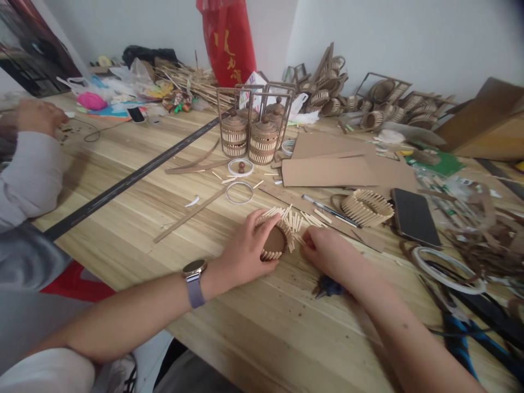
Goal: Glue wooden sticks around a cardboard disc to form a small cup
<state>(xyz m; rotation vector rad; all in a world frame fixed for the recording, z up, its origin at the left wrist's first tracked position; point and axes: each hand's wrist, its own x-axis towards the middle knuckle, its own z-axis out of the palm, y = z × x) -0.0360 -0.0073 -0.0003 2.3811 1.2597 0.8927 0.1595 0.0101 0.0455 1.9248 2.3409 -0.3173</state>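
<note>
A small round basket (pixel 277 242) sits on the near middle of the table, its smooth brown base ringed by pale, blunt wooden sticks. The left hand (pixel 245 248) reaches in from the left, thumb and fingers curved around the basket's left side, gripping it. The right hand (pixel 323 248) lies low just to the right, fingers curled inward; whether they pinch a stick cannot be told. Loose matchsticks (pixel 295 221) scatter beyond, between the hands. Farther right lies a slatted oval ring (pixel 370 210) beside a flat black phone (pixel 415 217); at the far middle stand ribbed, lidded baskets (pixel 263 143) in brown frames.
</note>
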